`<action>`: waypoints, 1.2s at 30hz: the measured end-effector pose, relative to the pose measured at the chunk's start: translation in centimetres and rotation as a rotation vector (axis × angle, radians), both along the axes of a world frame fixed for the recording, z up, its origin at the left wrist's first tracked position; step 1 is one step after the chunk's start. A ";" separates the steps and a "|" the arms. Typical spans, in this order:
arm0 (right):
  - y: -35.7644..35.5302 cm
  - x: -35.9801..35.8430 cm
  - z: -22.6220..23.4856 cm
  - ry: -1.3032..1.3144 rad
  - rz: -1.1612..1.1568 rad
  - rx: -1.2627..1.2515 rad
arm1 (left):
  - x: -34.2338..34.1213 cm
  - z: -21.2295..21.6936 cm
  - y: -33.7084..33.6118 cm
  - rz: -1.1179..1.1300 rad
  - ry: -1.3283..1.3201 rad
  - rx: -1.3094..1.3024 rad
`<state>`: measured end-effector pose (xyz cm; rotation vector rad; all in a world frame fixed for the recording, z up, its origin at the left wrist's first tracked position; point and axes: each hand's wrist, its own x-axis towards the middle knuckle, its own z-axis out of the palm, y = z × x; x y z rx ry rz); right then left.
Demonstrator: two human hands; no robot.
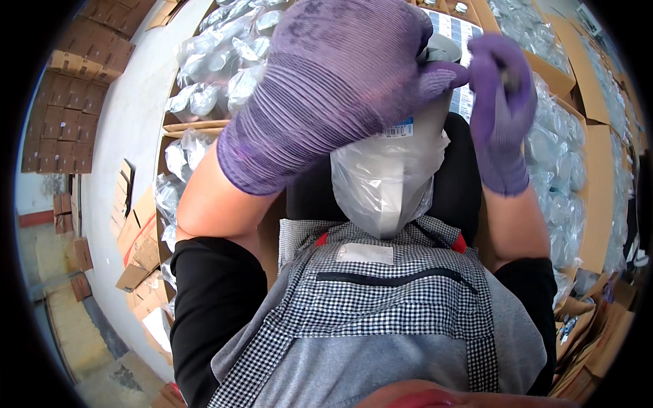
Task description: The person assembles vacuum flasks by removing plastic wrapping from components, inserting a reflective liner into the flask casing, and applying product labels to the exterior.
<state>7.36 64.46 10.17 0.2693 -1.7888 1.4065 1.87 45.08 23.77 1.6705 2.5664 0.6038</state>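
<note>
A pale grey jug-like container (422,126) in a clear plastic bag (354,170) leans between my thighs. A strip like a handle (390,204) shows through the plastic, and a blue-and-white barcode label (399,128) sits beside my left wrist. My left hand (360,58), in a purple knit glove, is closed round the container's upper part, its thumb pointing right; its other fingers are mostly hidden. Just right of the grey top (443,47), my right hand (502,95), gloved alike and slightly blurred, has curled fingers. Something small and dark in them is not clear enough to name.
Open cardboard boxes (595,197) of plastic-wrapped items flank me, with more wrapped items (224,64) on the left. A printed white-and-blue sheet or panel (462,102) lies ahead. Stacked brown cartons (64,115) stand far left; flattened cardboard (139,238) lies on the floor nearby.
</note>
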 end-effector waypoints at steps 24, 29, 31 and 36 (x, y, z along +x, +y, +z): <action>-3.4 5.1 -2.7 -0.397 -0.129 0.139 | -1.7 -7.1 -1.0 -0.001 -0.103 0.508; -2.6 6.6 -2.5 -0.180 -0.189 0.644 | -2.1 -8.6 -1.3 0.053 -0.260 0.584; -2.3 6.6 -2.4 -0.092 -0.177 0.697 | -2.3 -9.0 -1.3 0.046 -0.235 0.600; -1.8 5.1 -0.7 -0.318 -0.096 0.421 | -1.7 -7.7 -1.1 0.015 -0.075 0.533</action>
